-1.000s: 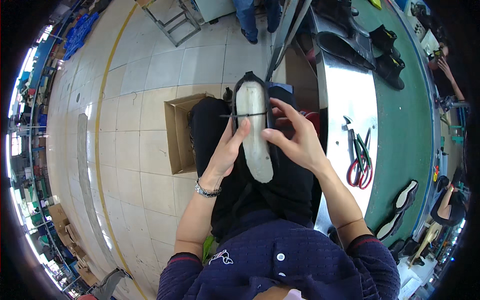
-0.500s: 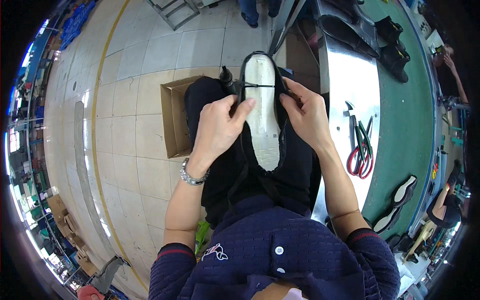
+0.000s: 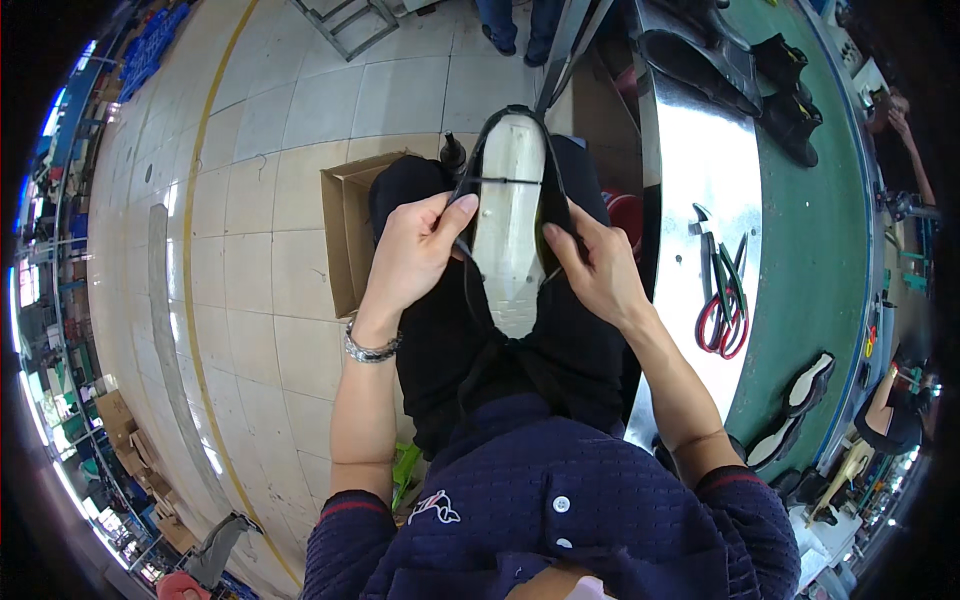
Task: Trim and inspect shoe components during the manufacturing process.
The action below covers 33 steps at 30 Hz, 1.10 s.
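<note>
Above my lap is a shoe upper point(image 3: 487, 300) with black edges around a long white sole-shaped board point(image 3: 512, 245). A thin black strap point(image 3: 508, 181) crosses the white part near its far end. My left hand point(image 3: 412, 250) pinches the upper's black edge on the left, thumb on top. On the right side, my right hand point(image 3: 600, 265) grips the opposite edge, also between thumb and fingers. Both edges are spread away from the white board. The upper's underside is hidden.
Scissors with red handles and a green-handled tool point(image 3: 724, 310) lie on the metal strip point(image 3: 690, 150) at right. Black shoes point(image 3: 790, 100) and soles point(image 3: 795, 410) rest on the green bench point(image 3: 810, 250). A cardboard box point(image 3: 345, 240) stands left of my legs, near a dark bottle-like object point(image 3: 452, 152).
My left hand has moved left and pulled the black edge outward. The right hand has shifted slightly down and left. The white board has moved a little left, and the upper's sides are wider apart.
</note>
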Tool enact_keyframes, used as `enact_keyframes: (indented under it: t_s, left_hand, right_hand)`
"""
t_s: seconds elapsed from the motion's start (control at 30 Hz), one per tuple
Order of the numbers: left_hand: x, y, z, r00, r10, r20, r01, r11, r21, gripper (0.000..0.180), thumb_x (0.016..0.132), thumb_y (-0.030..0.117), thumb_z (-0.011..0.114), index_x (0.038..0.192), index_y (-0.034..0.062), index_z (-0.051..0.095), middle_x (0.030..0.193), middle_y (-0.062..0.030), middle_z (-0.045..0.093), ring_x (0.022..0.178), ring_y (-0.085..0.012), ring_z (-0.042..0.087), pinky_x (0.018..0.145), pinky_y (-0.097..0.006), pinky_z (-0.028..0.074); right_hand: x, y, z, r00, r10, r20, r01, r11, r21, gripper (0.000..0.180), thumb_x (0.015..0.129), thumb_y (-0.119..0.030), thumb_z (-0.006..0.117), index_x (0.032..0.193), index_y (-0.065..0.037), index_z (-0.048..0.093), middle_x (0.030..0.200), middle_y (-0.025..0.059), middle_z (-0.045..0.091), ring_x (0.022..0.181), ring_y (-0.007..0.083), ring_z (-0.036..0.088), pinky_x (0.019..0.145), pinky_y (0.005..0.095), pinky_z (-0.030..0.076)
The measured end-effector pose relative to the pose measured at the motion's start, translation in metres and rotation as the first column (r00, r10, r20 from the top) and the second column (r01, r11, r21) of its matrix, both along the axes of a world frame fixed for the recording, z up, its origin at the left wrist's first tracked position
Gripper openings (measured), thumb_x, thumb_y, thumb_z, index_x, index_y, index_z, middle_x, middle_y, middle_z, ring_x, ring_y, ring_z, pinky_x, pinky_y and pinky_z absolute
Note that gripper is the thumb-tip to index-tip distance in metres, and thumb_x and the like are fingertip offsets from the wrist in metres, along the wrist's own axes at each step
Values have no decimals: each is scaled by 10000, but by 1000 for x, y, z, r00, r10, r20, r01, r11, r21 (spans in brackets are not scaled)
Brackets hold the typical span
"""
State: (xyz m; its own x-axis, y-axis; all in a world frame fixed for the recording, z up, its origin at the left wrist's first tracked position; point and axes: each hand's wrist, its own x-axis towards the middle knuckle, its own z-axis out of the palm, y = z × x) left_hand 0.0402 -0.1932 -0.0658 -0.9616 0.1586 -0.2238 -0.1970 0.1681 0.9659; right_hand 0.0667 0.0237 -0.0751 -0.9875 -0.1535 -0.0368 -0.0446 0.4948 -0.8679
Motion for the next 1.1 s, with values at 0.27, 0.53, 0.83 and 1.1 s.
enact_keyframes:
  t_s: [0.27,0.53,0.83,1.1]
  left_hand:
    - [25,-19,-27,994,-88,63,25,754,656,646,944,333,635,1491,126,359,1269,-52,501,1137,-153,495,947,-292,432]
    - [32,23,-13,937,9,349,-235,756,611,589,768,175,831,1230,-11,516,1134,-92,641,1031,-183,630,891,-317,527]
    - [72,61,-40,988,-51,147,8,961,276,869,600,358,929,1202,-77,479,1099,-169,650,995,-216,649,897,-319,515]
    - [70,56,-56,989,-98,108,67,964,256,816,642,363,907,1186,-79,491,1071,-171,664,970,-215,661,878,-318,522]
  right_hand:
    - [29,1,-14,990,59,-128,-79,983,-164,503,899,-33,593,1387,-8,473,662,151,579,507,103,509,515,250,414]
    - [24,81,16,693,637,338,-102,550,-829,728,916,-245,646,1489,18,281,1453,162,434,1334,276,430,1116,422,342]
    - [29,84,38,572,382,726,-300,921,-248,421,950,-384,617,1072,19,604,831,59,629,836,110,571,784,315,462]
    - [31,61,45,706,162,689,-189,981,-38,243,897,-164,698,849,28,558,698,17,505,697,75,475,654,292,427]
